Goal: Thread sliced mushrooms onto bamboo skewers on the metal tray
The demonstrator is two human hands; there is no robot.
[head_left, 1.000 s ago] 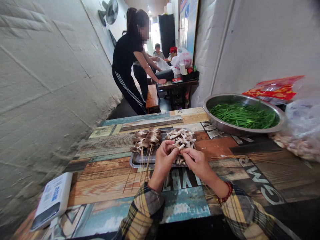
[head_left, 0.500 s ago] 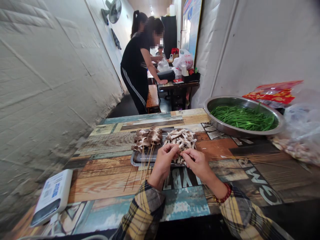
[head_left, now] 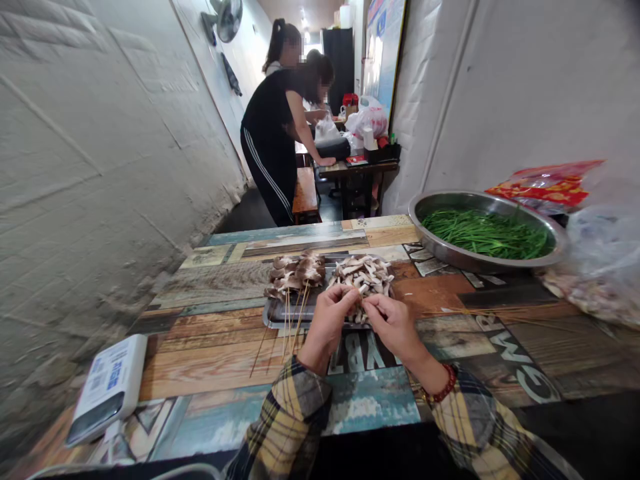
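My left hand point(head_left: 331, 320) and my right hand point(head_left: 393, 323) meet, fingertips almost touching, over the front of a metal tray point(head_left: 280, 317). Both are closed in a pinch; whatever small thing lies between the fingers is mostly hidden. Just behind them, loose pale mushrooms point(head_left: 367, 272) are heaped on the tray's right half. On its left half lie mushrooms threaded on sticks point(head_left: 305, 268), brown caps packed together. Their thin wooden skewers point(head_left: 287, 327) stick out over the tray's near edge toward me.
A steel basin point(head_left: 425, 243) of green chives point(head_left: 485, 233) stands at the right, beside plastic bags point(head_left: 605, 247). More bare skewers point(head_left: 520, 313) lie right of my hands. A white device point(head_left: 107, 387) with a cable sits front left. Beyond the table, a person in black point(head_left: 273, 133) leans over another table.
My hands stay pinched together in nearly the same place, with only slight finger movement. In the background, the person in black has lowered their head a little.
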